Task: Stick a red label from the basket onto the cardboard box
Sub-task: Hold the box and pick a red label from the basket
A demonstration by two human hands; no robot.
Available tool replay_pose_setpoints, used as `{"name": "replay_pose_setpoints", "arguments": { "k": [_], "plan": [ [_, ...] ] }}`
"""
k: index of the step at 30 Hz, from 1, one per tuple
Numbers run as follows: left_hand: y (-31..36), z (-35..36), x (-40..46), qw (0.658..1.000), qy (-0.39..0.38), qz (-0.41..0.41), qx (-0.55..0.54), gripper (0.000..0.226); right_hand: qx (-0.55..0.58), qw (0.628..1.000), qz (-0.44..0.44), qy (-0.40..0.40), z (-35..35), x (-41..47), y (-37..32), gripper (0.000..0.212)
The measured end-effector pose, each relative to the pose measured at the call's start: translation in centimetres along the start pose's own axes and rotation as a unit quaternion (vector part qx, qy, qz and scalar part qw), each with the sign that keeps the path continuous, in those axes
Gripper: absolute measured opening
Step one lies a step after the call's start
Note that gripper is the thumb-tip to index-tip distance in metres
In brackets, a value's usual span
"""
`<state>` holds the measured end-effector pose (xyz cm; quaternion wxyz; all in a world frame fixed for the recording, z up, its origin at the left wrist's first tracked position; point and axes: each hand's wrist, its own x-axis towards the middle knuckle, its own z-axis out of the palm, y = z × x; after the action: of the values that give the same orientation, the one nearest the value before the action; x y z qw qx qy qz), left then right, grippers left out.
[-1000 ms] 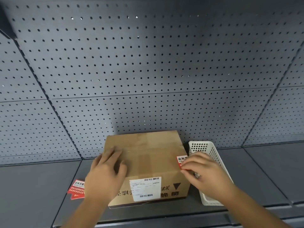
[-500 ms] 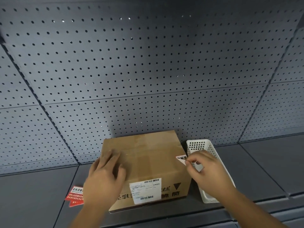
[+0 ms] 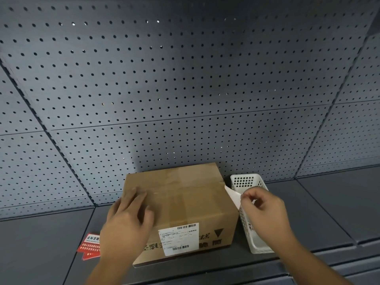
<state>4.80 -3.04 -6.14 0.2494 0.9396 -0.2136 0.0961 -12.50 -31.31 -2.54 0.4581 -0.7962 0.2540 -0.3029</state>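
**Label lifted at box's right edge**

My right hand (image 3: 265, 210) now pinches the label (image 3: 233, 196), white side showing, peeled up from the right top edge of the box (image 3: 185, 204); a second ago its red face lay flat there. My left hand (image 3: 127, 225) stays flat, fingers spread, on the box's left corner. Basket (image 3: 244, 181) touches the box's right side. Spare labels (image 3: 89, 244) lie left; shelf (image 3: 329, 212) beyond the basket is free.

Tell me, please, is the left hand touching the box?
Touching. The head view shows the left hand lying flat on the box top near its left edge, with no gap visible.
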Motion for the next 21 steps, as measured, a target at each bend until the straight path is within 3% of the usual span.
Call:
{"name": "replay_pose_setpoints", "arguments": {
  "k": [18, 21],
  "plan": [
    [0.6, -0.5, -0.3, 1.000, 0.010, -0.004, -0.010, 0.058, 0.032, 0.996, 0.078, 0.039, -1.0, 0.1, 1.9, 0.027],
    [0.7, -0.6, -0.3, 1.000, 0.002, -0.008, -0.007, 0.050, 0.020, 0.995, 0.084, 0.039, -1.2, 0.2, 2.1, 0.027]
  ]
}}
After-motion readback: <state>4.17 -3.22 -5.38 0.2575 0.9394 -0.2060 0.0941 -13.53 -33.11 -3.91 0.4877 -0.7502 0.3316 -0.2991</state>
